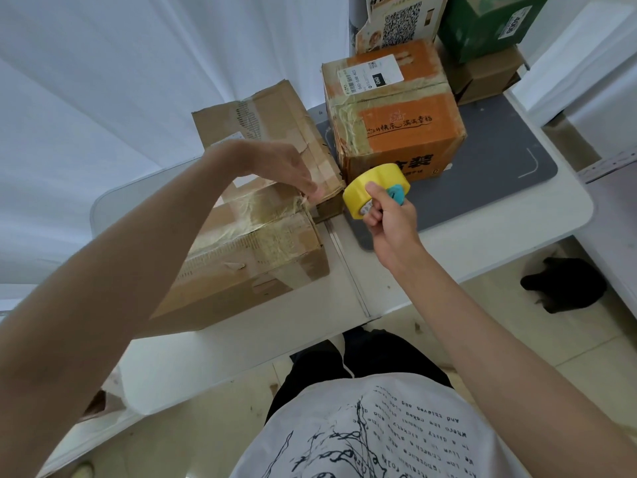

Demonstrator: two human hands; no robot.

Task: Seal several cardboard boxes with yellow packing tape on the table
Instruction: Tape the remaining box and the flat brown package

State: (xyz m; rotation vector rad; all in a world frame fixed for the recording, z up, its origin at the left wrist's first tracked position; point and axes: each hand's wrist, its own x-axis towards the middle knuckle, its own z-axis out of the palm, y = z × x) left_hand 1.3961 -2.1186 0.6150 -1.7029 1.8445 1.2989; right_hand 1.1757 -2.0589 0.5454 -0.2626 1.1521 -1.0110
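Note:
A long brown cardboard box (pixel 255 236) lies on the white table (pixel 262 343), its top crossed by old yellowish tape. My left hand (pixel 293 167) rests on the box's top near its right edge, fingers extended onto the tape. My right hand (pixel 386 212) grips a roll of yellow packing tape (pixel 372 188) with a teal cutter, just right of the box. An orange box (pixel 396 115) with a white shipping label stands behind the roll.
A dark grey mat (pixel 489 174) covers the table's right part. More cartons, one printed with a QR code (pixel 400 22) and one green (pixel 482 22), are stacked at the back. A black object (pixel 565 284) lies on the floor to the right. White curtain hangs at left.

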